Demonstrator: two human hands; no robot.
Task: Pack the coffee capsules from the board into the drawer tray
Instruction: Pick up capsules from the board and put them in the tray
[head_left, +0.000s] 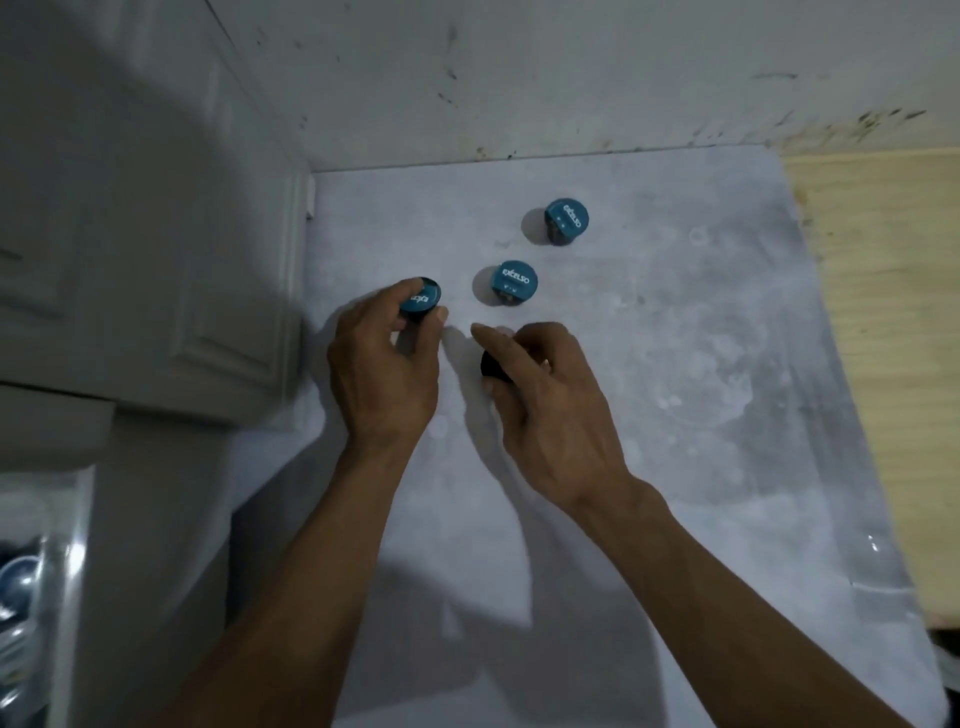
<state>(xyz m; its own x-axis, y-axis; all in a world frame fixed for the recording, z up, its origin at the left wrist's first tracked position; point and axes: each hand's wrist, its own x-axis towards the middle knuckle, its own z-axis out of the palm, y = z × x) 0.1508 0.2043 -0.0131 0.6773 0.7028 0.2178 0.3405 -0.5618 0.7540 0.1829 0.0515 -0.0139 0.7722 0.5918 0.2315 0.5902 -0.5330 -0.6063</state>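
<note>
Four small coffee capsules sit on a pale, marbled board (675, 415). Each one has a teal foil top and a dark plastic cup under it.

The left hand (382, 364) is near the middle of the view. Its thumb and fingers are curled around the left capsule (422, 304), pinching it at the rim. The right hand (550, 410) is just beside it, at about 3 o'clock from the left hand. Its fingers wrap over a dark capsule (493, 366), so only the dark side shows. The pointer finger sticks out straight.

The middle capsule (506, 283) stands free at 12 o'clock from the right hand. The far capsule (566, 221) is a bit further, at about 1 o'clock, and leans on its side. Both are apart from the hands.

These capsules look very light and stiff. The plastic sides may be a bit smooth, so they could slip. The foil top looks thin and could dent or tear if pushed. I think the best place to hold one is around the side wall, just under the rim, with thumb and fingers.

The drawer tray cannot be made out for sure. A white cabinet door (156, 234) stands at 9 o'clock.
</note>
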